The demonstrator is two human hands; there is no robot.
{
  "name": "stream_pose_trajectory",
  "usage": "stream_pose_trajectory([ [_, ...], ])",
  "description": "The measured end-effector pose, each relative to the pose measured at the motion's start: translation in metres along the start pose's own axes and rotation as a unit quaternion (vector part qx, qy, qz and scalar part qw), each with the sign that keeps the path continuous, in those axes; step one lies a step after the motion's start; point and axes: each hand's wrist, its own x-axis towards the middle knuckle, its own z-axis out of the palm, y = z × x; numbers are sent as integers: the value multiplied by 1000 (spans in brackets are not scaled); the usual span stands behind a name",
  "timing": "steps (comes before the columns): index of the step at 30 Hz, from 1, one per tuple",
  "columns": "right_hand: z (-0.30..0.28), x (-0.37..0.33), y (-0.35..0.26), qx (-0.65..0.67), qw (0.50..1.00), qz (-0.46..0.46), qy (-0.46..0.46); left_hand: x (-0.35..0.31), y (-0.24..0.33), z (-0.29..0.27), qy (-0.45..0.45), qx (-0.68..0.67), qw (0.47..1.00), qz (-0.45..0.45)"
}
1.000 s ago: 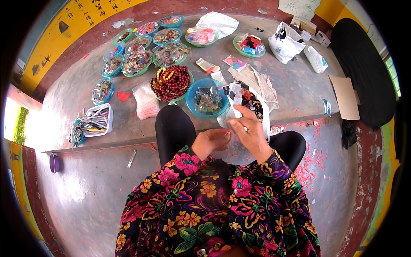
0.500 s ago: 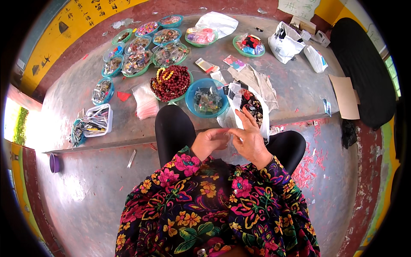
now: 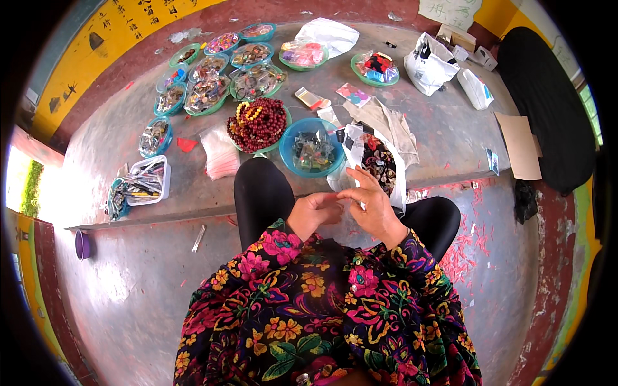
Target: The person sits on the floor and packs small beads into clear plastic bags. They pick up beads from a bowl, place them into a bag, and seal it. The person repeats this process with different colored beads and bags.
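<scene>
My left hand (image 3: 313, 213) and my right hand (image 3: 373, 209) meet fingertip to fingertip above my lap. The left fingers are curled, with the thumb laid along the index finger. On the right, thumb and index finger pinch together while the other fingers stretch upward. Whatever lies between them is too small to make out. Just beyond the right hand a white plastic bag (image 3: 400, 168) gapes, full of dark and reddish small trinkets (image 3: 380, 165). To its left stands a blue basin (image 3: 288, 156) holding small clear packets (image 3: 313, 152).
Dark red beads (image 3: 257, 125) heap in a green basin, beside a stack of clear plastic sleeves (image 3: 221, 153). Several basins of packed trinkets (image 3: 206, 92) stand farther left, near a white tray of pens (image 3: 148, 180). A beige cloth (image 3: 393, 132) and a white bag (image 3: 430, 64) lie right.
My right hand has shifted slightly left, and its raised fingers have bent lower toward the left hand. My left hand stays nearly in place.
</scene>
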Motion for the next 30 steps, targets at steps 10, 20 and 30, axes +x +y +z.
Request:
stream_pose_trajectory([
  [10, 1, -5, 7, -55, 994, -17, -88, 0, -11, 6, -21, -2, 1000, 16],
  [20, 14, -5, 13, 231, 955, 184, 29, 2, -2, 0, 20, -117, 992, 47],
  [30, 25, -14, 12, 338, 901, 272, 25, -2, 7, 6, 32, -169, 985, 18],
])
